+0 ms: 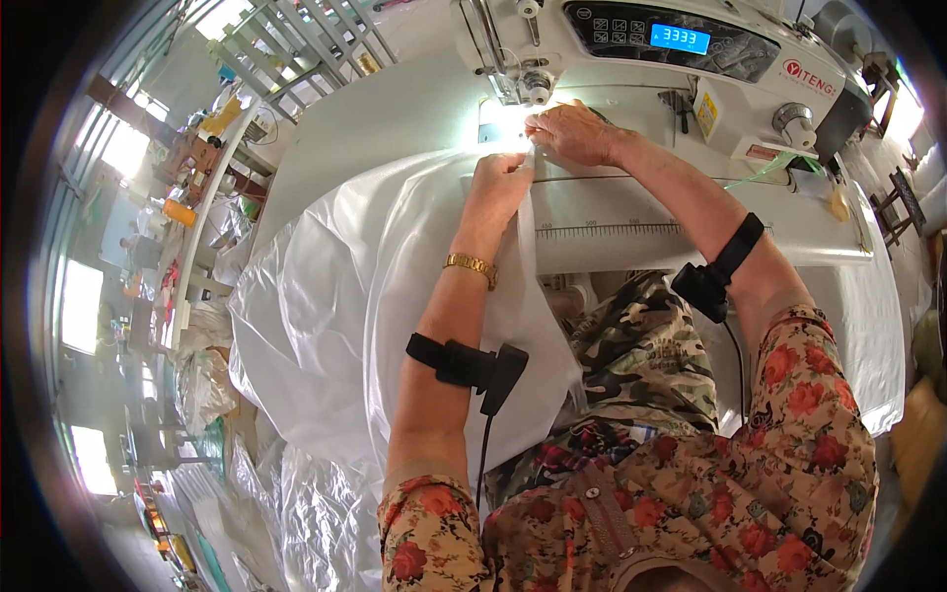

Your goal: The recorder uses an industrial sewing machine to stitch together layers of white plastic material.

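A large sheet of thin, translucent white material (330, 257) drapes over the left side of the sewing table and hangs down over my lap. Its edge runs up to the lit needle area of a white sewing machine (513, 49). My left hand (501, 180) is closed on that edge just in front of the needle area. Right beside the presser foot, my right hand (574, 133) pinches the same edge with bent fingers. Glare from the lamp washes out the fingertips and the needle.
The machine's control panel (671, 39) with a lit display sits at the top right, above a handwheel (794, 123). A ruler strip (612, 229) runs along the table's front. Pale green thread (774, 165) lies at right. Crinkled plastic (326, 503) is heaped at lower left.
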Available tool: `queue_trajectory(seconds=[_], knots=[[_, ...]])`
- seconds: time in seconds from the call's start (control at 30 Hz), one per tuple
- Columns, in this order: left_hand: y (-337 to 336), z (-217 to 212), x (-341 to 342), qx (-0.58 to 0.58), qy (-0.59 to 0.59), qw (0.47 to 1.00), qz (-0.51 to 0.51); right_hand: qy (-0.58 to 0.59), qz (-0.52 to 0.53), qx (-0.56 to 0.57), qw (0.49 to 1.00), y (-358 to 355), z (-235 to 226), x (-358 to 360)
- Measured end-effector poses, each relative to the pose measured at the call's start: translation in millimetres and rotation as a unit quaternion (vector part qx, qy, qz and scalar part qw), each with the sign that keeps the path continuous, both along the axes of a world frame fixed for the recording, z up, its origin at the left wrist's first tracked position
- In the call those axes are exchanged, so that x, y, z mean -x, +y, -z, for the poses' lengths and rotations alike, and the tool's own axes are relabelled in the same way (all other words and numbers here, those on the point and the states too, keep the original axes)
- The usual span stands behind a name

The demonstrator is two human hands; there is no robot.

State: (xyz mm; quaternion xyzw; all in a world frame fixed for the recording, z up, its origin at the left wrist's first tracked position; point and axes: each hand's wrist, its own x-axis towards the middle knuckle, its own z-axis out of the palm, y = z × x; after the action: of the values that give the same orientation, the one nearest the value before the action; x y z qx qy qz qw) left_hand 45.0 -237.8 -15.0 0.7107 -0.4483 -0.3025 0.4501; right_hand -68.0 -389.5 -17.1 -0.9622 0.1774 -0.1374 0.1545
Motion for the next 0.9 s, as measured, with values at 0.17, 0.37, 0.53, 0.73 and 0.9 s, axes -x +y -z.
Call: queue_trajectory(seconds=[0.17, 0.37, 0.53, 0.73, 0.9], knots=[[-10, 27, -10, 0.093, -0.052, 0.994, 0.009, 0.005, 0.008, 0.014, 1.0, 6, -2, -5], [-8, 17, 0, 0.01, -0.127, 0.992, -0.002, -0.014, 0.021, 0.032, 0.999, 3, 4, -10], [4, 11, 16, 0.063, -0.177, 0.98, -0.061, 0.037, 0.036, 0.036, 0.998, 8, -6, -12], [0, -1, 15, -0.003, -0.296, 0.955, -0.011, 0.002, 0.04, 0.035, 0.999, 8, -1, -11], [-8, -3, 10, -0.042, -0.298, 0.954, 0.008, -0.101, 0.076, 0.01, 0.992, 12, 12, -5]])
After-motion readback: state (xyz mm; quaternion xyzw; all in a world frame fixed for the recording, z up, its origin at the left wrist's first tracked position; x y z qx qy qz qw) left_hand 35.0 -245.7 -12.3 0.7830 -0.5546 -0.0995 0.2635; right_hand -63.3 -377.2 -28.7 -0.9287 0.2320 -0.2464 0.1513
